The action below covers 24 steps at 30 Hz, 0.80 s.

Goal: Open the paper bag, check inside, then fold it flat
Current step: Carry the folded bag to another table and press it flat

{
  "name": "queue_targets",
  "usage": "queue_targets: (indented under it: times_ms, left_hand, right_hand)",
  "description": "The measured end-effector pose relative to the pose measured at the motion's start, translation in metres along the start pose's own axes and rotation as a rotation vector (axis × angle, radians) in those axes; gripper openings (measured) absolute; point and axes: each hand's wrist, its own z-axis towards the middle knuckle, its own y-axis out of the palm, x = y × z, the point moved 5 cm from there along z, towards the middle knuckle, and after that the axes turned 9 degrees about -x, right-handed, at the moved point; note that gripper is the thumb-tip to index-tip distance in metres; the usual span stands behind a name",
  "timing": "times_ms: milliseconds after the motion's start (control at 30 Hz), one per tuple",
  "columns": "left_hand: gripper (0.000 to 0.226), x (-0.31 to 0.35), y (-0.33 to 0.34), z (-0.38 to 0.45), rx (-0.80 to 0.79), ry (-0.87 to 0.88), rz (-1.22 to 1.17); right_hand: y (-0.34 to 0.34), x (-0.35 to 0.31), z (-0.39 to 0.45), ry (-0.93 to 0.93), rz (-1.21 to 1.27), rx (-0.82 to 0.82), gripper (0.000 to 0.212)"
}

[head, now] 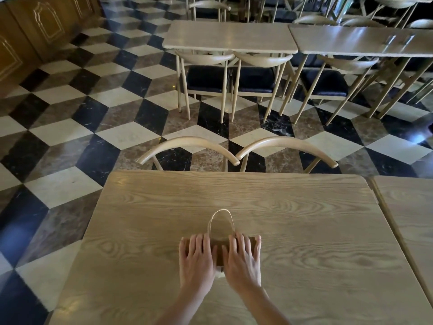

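A small brown paper bag [220,248] lies flat on the wooden table [293,231], mostly covered by my hands. Its pale twine handle [220,213] loops out on the table beyond the bag's far edge. My left hand [196,259] rests palm down on the bag's left half, fingers spread and straight. My right hand [243,259] presses palm down on the right half in the same way. Neither hand is closed around anything. Only a strip of bag between the hands and its far corners show.
Two curved chair backs [236,151] stand at the table's far edge. A second table [410,219] adjoins on the right. More tables and chairs [229,66] fill the room beyond, over a checkered floor [70,137].
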Motion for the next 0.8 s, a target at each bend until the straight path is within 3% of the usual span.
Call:
queue_targets:
  times_ms: [267, 500, 667, 800]
  left_hand:
    - [0.048, -0.008, 0.007, 0.009, -0.075, 0.012, -0.053]
    - [0.056, -0.012, 0.005, 0.008, -0.12, 0.235, -0.045]
    - [0.096, -0.014, 0.001, 0.01, -0.269, 0.339, 0.124]
    - [0.103, -0.012, -0.001, 0.008, -0.268, 0.338, 0.181]
  right_hand:
    - [0.009, 0.005, 0.009, -0.069, 0.04, -0.089, 0.049]
    - [0.004, 0.024, 0.013, -0.29, -0.003, -0.357, 0.103]
    - [0.002, 0.02, 0.016, -0.31, -0.099, -0.416, 0.115]
    - [0.001, 0.017, 0.014, -0.306, -0.154, -0.374, 0.113]
